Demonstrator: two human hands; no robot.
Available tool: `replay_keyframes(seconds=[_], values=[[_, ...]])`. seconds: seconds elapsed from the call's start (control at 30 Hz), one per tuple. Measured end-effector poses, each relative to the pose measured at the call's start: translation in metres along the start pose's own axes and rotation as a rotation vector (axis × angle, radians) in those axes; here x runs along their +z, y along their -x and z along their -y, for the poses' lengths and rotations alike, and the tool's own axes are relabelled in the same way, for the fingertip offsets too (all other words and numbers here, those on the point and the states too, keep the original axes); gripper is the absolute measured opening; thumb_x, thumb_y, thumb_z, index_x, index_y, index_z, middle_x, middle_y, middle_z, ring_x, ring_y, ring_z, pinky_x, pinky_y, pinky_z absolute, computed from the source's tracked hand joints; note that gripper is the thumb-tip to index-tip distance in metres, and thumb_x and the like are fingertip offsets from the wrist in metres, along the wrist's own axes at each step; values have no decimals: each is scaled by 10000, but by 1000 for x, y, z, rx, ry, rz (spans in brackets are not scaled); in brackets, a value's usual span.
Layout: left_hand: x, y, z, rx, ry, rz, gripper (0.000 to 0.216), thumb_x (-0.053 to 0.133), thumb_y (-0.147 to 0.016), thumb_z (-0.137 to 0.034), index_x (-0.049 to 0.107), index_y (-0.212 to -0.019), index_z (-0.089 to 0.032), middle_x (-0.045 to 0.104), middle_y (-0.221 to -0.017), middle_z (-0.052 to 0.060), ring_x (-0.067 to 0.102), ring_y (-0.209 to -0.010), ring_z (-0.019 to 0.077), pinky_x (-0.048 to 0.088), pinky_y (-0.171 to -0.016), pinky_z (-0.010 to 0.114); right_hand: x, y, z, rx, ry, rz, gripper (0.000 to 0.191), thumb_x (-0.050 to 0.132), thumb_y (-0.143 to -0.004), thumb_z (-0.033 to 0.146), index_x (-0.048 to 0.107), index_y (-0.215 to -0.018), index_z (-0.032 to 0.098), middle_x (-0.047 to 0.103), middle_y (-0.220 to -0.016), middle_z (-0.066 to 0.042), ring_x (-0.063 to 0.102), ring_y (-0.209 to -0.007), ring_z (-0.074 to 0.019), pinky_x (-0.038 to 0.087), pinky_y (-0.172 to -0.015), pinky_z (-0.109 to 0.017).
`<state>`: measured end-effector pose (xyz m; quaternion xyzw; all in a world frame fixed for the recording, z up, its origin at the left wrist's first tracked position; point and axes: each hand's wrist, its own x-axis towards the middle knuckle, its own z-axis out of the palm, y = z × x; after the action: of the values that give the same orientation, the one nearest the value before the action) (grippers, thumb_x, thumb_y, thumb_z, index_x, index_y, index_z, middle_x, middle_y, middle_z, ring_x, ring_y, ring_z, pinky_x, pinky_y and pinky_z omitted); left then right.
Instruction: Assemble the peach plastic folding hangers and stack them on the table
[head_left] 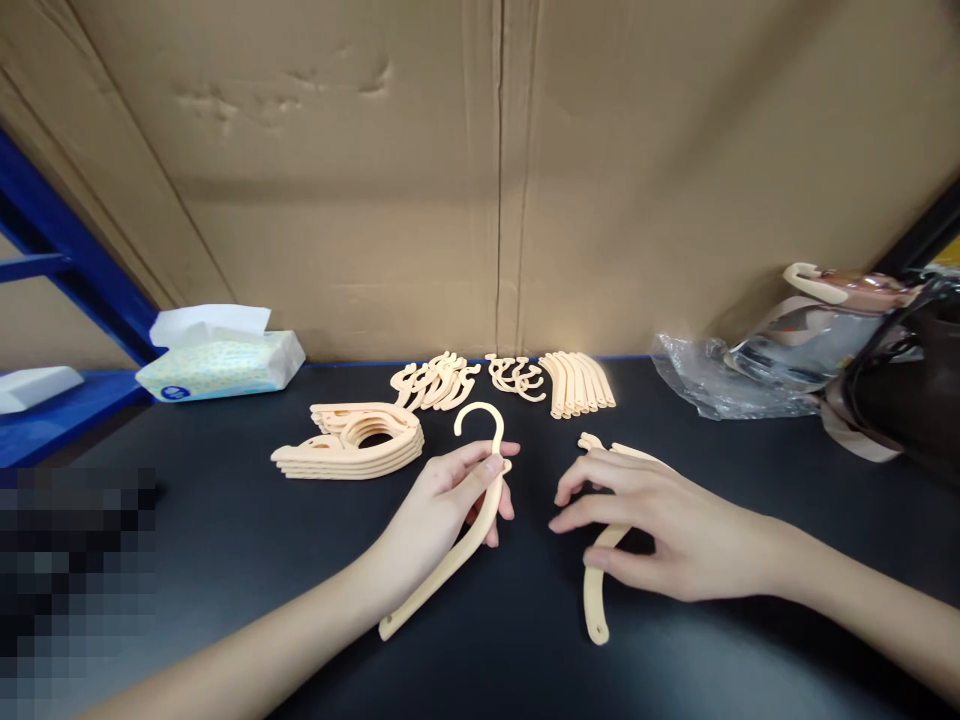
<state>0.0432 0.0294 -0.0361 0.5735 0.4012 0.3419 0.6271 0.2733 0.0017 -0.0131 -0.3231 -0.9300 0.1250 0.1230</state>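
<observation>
My left hand (439, 495) is closed on a cream plastic hanger hook (496, 425) joined to a curved hanger arm (427, 588). The hook points up and its arm slants down to the left. At the right, my right hand (660, 530) hovers with fingers spread over a loose hanger arm (595, 605) on the black table. Its thumb overlaps that arm; I cannot tell whether they touch. More cream hanger parts (591, 440) show beyond the right knuckles, partly hidden by the hand.
Folded hangers (352, 465) lie stacked at left. Along the back sit small hanger pieces (439, 380), loose hooks (516, 378) and a row of hanger arms (577, 385). A tissue pack (225, 365) stands back left, clear plastic bags (780, 350) back right. Cardboard (360, 220) walls the rear.
</observation>
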Motion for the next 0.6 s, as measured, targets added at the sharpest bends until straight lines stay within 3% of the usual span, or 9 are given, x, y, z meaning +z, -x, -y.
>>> replay_keyframes(seconds=[0.13,0.3,0.43,0.6], values=[[-1,1,0,2,-7,6,434,524,-865,-438,556,-1154,-115,590,-610,-22,538,-435,94,398,-470,209,-11,7,-1,-7,-81,140,296,703,-780,264,656,-1065,327,514,-1242,6,521,-1076,-174,387,-940,-331],[-1,0,0,8,0,21,403,522,-869,-439,571,-1121,-127,590,-609,-22,534,-437,91,401,-472,204,-7,4,-2,11,-148,149,86,593,-891,261,669,-923,286,591,-1074,20,548,-990,-134,408,-878,-283],[-1,0,1,26,4,51,316,521,-880,-424,603,-992,-140,591,-618,-21,543,-441,82,409,-459,183,-1,3,1,67,-181,78,66,511,-938,242,573,-948,220,597,-892,14,551,-824,-122,417,-747,-253],[1,2,-2,-10,104,81,244,533,-874,-379,609,-926,-153,609,-703,-16,539,-384,72,419,-391,169,9,4,-2,124,-115,-106,73,508,-930,247,497,-867,210,572,-834,22,508,-689,-113,389,-638,-235]])
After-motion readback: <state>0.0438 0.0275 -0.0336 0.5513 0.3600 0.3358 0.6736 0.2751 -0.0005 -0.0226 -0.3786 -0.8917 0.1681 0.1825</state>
